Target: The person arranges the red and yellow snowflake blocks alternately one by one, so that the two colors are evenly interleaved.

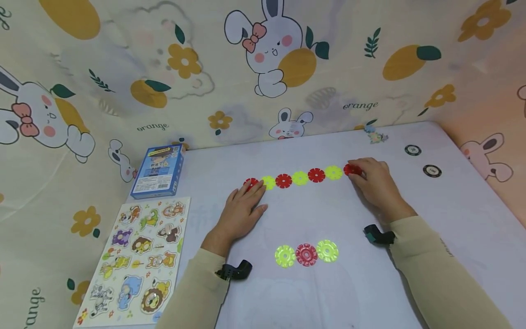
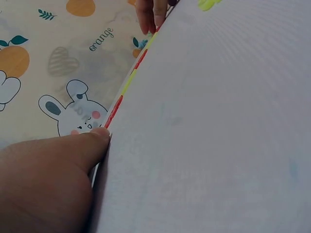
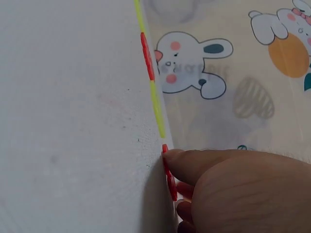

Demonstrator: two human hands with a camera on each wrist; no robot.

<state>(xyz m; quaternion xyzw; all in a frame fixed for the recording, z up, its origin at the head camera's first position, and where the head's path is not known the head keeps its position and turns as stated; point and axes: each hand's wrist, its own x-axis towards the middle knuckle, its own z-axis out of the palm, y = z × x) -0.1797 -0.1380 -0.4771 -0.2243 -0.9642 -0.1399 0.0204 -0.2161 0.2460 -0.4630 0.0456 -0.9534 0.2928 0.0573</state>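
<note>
A slightly slanting row of flower-shaped plastic discs crosses the table in the head view, red alternating with yellow-green. My left hand (image 1: 239, 214) lies flat with fingers extended, touching the red disc (image 1: 249, 182) at the left end and partly covering it. At the right end, my right hand (image 1: 376, 185) pinches another red disc (image 1: 352, 169) between thumb and fingers. In the right wrist view a small gap separates that pinched red disc (image 3: 170, 174) from the neighbouring yellow-green disc (image 3: 157, 109).
Nearer the front sit a red disc (image 1: 306, 255) and two yellow-green discs (image 1: 328, 251), side by side. A blue box (image 1: 158, 171) and an animal sticker board (image 1: 135, 260) lie at the left. Two black-and-white round chips (image 1: 432, 171) rest at the right, before a patterned cloth backdrop.
</note>
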